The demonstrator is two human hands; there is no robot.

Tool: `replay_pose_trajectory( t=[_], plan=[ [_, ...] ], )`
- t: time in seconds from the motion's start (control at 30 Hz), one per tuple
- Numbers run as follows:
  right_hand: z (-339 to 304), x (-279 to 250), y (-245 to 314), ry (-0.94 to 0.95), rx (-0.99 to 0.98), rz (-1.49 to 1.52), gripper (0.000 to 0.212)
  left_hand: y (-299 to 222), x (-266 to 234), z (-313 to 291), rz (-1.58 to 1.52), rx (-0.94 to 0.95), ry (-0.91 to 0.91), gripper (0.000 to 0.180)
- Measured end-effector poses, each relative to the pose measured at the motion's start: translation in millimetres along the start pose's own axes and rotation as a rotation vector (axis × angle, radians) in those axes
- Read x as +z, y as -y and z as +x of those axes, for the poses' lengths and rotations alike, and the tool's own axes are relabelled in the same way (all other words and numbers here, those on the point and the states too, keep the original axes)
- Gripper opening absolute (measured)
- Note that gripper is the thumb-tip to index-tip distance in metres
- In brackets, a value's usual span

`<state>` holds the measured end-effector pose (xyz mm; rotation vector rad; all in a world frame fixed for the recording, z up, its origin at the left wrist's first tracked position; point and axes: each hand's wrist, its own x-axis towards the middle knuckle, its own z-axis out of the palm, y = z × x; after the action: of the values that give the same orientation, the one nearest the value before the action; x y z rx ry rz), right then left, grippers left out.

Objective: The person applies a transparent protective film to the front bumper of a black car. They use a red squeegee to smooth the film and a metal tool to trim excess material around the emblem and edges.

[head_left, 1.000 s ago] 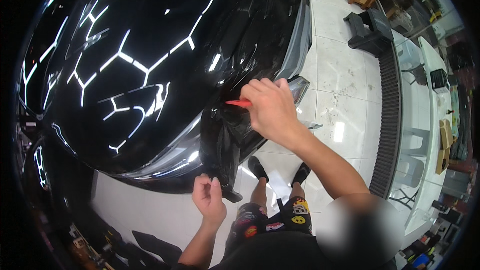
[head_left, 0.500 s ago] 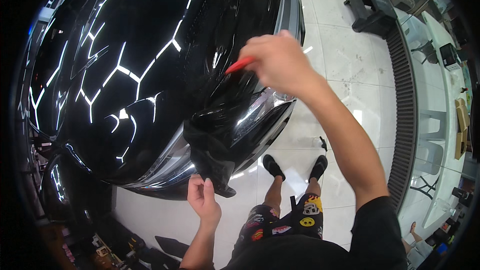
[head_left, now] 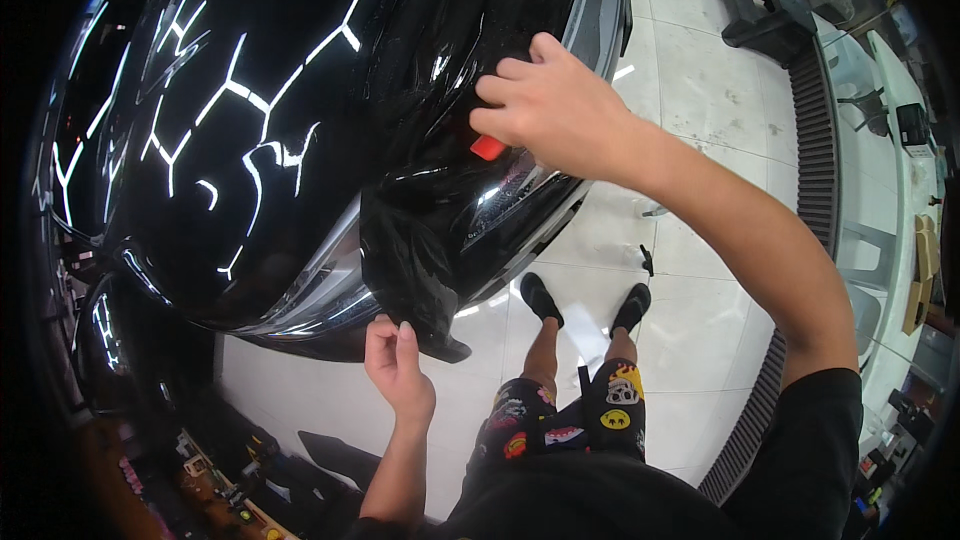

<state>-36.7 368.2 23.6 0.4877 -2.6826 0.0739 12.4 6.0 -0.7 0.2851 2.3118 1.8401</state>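
The front of a glossy black car (head_left: pixel 215 210) fills the left and upper middle. A loose flap of thin dark film (head_left: pixel 405 255) hangs in folds over its front corner, across the silver trim and headlight area. My left hand (head_left: pixel 400 370) is closed in a pinch at the flap's lower left edge. My right hand (head_left: pixel 550 115) is curled round a flat red tool that looks like a squeegee (head_left: pixel 488 147), over the creased dark surface near the front edge. Most of the red tool is hidden under my fingers.
White floor tiles (head_left: pixel 700 220) surround my feet, with a small black object (head_left: pixel 646 260) lying on them. A dark step stool (head_left: pixel 765 15) stands at the upper right beside a slatted floor grate (head_left: pixel 815 150). Tools and boxes crowd the lower left.
My right hand has turned, so less of the red squeegee shows. My left hand and the film's loose end sit slightly higher in view, as the whole view has shifted a little.
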Motion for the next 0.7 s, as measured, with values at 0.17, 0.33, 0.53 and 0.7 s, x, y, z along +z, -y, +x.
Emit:
replay_pose_trajectory(
  t=[0.17,0.33,0.53,0.7],
  plan=[
    [-12.3,4.1,14.8,-0.055,0.09,0.034,0.031,1.3,-1.9,0.2,-0.079,-0.017,-0.014,0.018],
    [1.1,-13.0,5.0,-0.005,0.084,0.043,0.036,-0.8,4.0,4.4,-0.105,-0.01,-0.016,0.019],
    [-35.4,-65.2,51.4,-0.118,0.438,0.288,0.032,0.9,-5.8,7.6,-0.171,-0.031,-0.101,0.011],
    [-77.4,-137.7,138.8,-0.158,0.55,1.056,0.041,10.0,-32.7,14.7,-0.117,-0.055,-0.016,0.028]
  ],
)
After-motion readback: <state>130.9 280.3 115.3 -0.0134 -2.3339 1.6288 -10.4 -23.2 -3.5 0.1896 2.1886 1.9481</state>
